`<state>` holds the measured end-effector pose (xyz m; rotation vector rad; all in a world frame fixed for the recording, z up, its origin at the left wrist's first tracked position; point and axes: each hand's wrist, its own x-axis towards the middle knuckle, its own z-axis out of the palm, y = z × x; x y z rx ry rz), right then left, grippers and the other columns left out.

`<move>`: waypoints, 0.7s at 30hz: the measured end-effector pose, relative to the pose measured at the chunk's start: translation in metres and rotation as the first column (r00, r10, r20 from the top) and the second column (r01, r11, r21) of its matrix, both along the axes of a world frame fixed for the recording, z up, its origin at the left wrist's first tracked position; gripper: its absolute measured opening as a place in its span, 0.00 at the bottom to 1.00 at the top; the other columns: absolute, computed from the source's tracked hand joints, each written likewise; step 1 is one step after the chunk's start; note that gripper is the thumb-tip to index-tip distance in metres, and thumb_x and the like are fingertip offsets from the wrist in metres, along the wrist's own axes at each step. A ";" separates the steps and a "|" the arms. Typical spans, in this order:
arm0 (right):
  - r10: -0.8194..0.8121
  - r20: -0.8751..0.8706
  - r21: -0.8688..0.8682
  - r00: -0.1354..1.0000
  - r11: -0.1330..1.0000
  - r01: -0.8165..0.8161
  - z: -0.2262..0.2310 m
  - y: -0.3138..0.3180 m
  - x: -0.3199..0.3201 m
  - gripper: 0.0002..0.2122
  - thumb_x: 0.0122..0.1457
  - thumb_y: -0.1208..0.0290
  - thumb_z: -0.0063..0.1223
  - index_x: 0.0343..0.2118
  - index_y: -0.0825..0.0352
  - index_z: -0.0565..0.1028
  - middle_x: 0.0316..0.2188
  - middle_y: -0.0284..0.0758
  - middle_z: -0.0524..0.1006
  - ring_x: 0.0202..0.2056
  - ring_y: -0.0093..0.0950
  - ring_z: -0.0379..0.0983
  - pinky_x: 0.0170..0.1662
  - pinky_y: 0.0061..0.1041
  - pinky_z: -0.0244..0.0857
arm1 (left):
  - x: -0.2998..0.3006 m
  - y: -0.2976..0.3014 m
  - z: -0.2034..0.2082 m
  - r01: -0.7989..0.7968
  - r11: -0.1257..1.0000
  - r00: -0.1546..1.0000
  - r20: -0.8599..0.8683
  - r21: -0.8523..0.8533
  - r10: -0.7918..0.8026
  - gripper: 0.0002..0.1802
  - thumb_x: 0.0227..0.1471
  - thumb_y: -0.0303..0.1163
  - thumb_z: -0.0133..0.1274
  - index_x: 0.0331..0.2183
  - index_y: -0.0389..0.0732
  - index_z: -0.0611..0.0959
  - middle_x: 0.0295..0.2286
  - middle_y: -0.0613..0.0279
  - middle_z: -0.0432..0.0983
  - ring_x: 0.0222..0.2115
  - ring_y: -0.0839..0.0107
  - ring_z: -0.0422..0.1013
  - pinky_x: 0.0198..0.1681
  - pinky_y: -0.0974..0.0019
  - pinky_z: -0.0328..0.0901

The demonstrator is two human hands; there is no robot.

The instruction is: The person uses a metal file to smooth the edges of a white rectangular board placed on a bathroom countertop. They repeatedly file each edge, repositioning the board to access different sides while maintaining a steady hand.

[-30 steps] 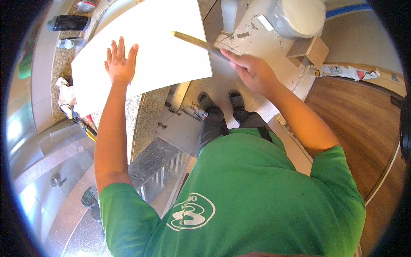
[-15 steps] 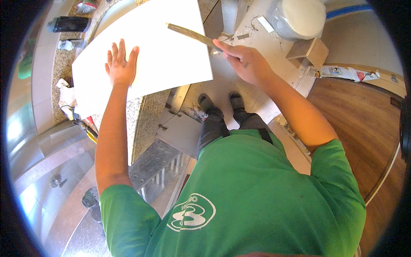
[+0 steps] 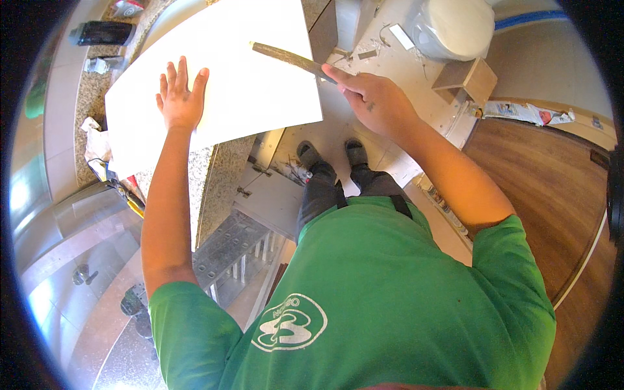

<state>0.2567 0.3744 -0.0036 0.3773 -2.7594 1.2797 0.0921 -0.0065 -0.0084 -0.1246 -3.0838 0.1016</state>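
Note:
A large white panel (image 3: 260,97) lies across the speckled stone counter (image 3: 224,179), its right corner reaching past the counter's edge. My left hand (image 3: 181,104) rests flat on the panel, fingers stretched out. In my right hand (image 3: 380,104) is a long, narrow, dark flat file (image 3: 286,57), gripped by its near end with the index finger laid along it. The file crosses the panel's right edge, and its far tip points left over the white surface. Whether it touches the edge cannot be made out.
A round, pale, plastic-wrapped container (image 3: 455,29) and a small open wooden box (image 3: 467,83) are at the far right. Pliers (image 3: 127,197) lie left of my forearm, and a dark bottle (image 3: 102,34) lies farther back. A metal ladder (image 3: 234,250) stands below the counter.
The file has tilted slightly, its far tip now lower in the picture, and my right hand has shifted a little toward me. My left hand stays flat on the panel.

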 end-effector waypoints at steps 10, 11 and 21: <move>0.003 0.154 0.113 0.988 0.993 -0.021 0.015 0.012 0.045 0.23 0.66 0.73 0.47 0.64 0.51 0.72 0.25 0.46 0.75 0.26 0.43 0.73 0.33 0.37 0.67 | 0.001 0.001 0.001 -0.015 1.000 1.000 0.011 0.016 0.015 0.48 0.59 0.76 0.34 0.71 0.61 0.56 0.72 0.60 0.45 0.73 0.56 0.38 0.72 0.41 0.36; -0.033 0.096 0.097 0.995 0.995 0.024 0.005 0.008 0.020 0.23 0.66 0.73 0.48 0.64 0.50 0.72 0.25 0.45 0.74 0.27 0.42 0.73 0.33 0.37 0.67 | 0.001 0.002 0.002 -0.017 1.000 1.000 0.013 0.011 0.017 0.48 0.59 0.76 0.34 0.71 0.61 0.55 0.72 0.60 0.45 0.73 0.56 0.38 0.72 0.41 0.36; 0.066 0.268 0.132 0.961 0.986 -0.105 0.028 0.009 0.070 0.27 0.66 0.68 0.48 0.68 0.40 0.65 0.26 0.45 0.76 0.30 0.46 0.77 0.33 0.43 0.72 | 0.002 0.001 0.002 -0.032 0.999 0.999 0.022 0.006 0.032 0.49 0.58 0.76 0.34 0.71 0.61 0.55 0.72 0.60 0.44 0.73 0.57 0.38 0.73 0.42 0.35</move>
